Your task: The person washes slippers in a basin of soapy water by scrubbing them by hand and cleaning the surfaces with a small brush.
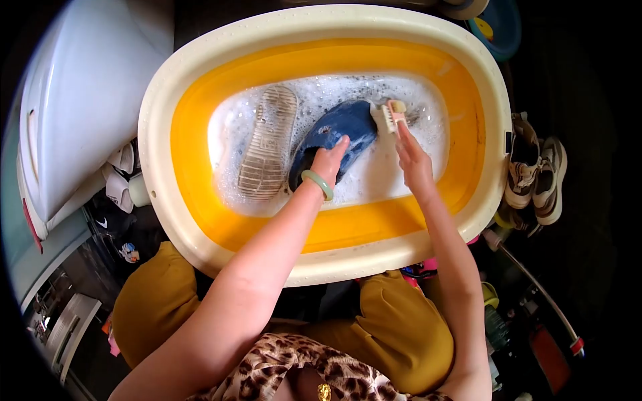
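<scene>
A blue shoe (344,127) lies tilted in the suds of a yellow tub with a cream rim (157,127). My left hand (329,160), a pale green bangle at its wrist, grips the shoe near its opening; the thumb rests on the upper and the other fingers are hidden. Just right of the shoe's toe, my right hand (413,157) holds a pink scrubbing brush (394,115) with pale bristles facing the shoe. Another shoe (269,144) lies sole up in the foam on the tub's left side.
Right of the tub stands a pair of worn sneakers (550,180). A large white basin (93,100) is at the upper left, and a blue bowl (505,30) sits at the upper right. My bent knees are below the tub's near edge.
</scene>
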Tool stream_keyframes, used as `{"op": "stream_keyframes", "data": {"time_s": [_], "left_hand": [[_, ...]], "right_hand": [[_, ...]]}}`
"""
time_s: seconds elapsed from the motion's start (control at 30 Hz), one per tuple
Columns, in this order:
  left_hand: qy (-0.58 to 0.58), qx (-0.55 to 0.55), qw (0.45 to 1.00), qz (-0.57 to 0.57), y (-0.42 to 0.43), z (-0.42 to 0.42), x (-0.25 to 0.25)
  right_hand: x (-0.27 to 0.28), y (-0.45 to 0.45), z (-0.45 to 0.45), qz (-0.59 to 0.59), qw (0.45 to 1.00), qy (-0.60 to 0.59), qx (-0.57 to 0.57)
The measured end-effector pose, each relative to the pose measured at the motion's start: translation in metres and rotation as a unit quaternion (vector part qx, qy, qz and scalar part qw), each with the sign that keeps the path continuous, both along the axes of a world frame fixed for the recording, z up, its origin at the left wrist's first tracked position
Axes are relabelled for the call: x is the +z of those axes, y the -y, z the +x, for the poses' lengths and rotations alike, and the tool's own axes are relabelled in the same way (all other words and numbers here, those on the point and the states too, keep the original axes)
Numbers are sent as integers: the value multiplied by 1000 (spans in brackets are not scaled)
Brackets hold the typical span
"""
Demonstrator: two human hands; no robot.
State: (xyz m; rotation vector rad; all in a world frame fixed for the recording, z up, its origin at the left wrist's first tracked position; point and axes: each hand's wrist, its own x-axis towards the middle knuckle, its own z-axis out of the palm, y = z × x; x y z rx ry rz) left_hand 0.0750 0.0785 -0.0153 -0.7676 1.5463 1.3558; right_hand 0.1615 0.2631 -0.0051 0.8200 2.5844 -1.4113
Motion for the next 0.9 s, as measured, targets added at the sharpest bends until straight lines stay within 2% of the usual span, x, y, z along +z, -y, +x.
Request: {"op": "stream_keyframes", "data": {"time_s": [0.03,0.07,0.1,0.13,0.17,0.2,0.23,0.27,0.33,0.4,0.43,0.53,0.6,0.63,0.67,0.73,0.77,0.83,0.9], "left_hand": [[-75,9,992,98,6,-1,-5],[-150,17,969,194,9,-1,-9],[-5,172,945,279,7,-5,-10],[5,212,924,319,6,-7,-7],[53,215,902,372,12,-12,-11],[100,217,874,422,20,-17,-16],[64,227,907,350,16,-17,-10],[43,223,905,361,15,-19,-6],[68,232,872,427,10,-23,-4],[82,186,876,438,4,-24,-8],[79,194,874,438,0,-23,-9],[98,205,874,430,3,-23,-1],[98,236,886,387,11,-29,0],[114,231,890,375,18,-28,-8],[132,222,895,362,24,-27,-15],[114,220,896,368,23,-23,-15],[96,214,881,410,22,-24,-15],[73,202,851,480,17,-25,-17],[113,190,854,471,10,-28,-4]], "right_hand": [[20,13,-4,-13,999,-51,-4],[26,23,3,-14,999,-51,-3],[32,30,11,25,992,-44,118],[35,36,14,65,969,-38,236],[35,41,11,65,969,-38,234],[34,46,4,111,951,3,288],[34,49,-3,155,927,43,340],[33,48,-14,153,928,40,338],[27,40,-42,196,940,33,278],[7,31,-61,234,954,0,186],[4,23,-70,225,960,60,157],[8,30,-47,174,972,17,160],[19,49,-12,135,966,-44,215],[38,58,3,81,965,4,248],[42,60,8,76,966,6,249],[46,54,16,182,922,9,342],[42,41,5,169,930,-52,322],[36,20,-34,234,926,-21,296],[26,12,-56,273,920,-28,278]]}}
